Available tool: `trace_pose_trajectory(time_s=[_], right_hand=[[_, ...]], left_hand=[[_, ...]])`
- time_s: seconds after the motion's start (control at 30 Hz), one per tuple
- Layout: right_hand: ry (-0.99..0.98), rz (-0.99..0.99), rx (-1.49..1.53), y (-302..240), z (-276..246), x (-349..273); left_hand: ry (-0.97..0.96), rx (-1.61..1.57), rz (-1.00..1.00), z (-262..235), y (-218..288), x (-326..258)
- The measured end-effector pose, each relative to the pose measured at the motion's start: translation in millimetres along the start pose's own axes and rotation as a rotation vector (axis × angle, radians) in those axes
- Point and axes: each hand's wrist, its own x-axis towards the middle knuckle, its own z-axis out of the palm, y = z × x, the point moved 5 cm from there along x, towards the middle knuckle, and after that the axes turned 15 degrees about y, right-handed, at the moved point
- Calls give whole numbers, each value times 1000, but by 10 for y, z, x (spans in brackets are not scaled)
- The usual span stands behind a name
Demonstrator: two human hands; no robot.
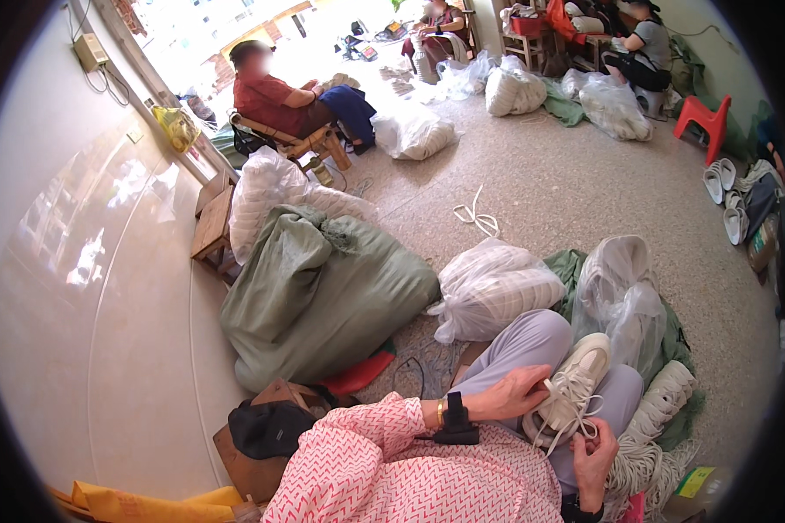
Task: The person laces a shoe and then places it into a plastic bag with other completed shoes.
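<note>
A cream sneaker [587, 359] rests on my lap between my knees, its toe pointing away from me. White shoelace [570, 390] is threaded through its front, with loose loops and ends around the opening. From the shoe's left side my left hand [516, 392] reaches in, its fingertips pinched on the lace. My right hand [595, 455] is at the near right end of the shoe, thumb and fingers closed on another length of lace. Beside my right thigh hangs a thick bundle of white laces [637, 471], with a row of nested cream shoes [660, 405] just beyond it.
A large green sack [323, 296] lies ahead on the left. Clear plastic bags of shoes [497, 288] sit beyond my knees. One loose lace [476, 213] lies on the floor. Seated people work farther off, near a red stool [705, 122]. A black cap [270, 429] rests at my left.
</note>
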Motion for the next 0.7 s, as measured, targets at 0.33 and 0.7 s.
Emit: trace_pose_trajectory(time_s=[0.33,0.7], right_hand=[[59,-80,-22,-1,-126,-132],[32,-91,-202,-252,52,54]], left_hand=[[-45,-26,-48,67,25,-14],[-95,54,-149,-165,164,106]])
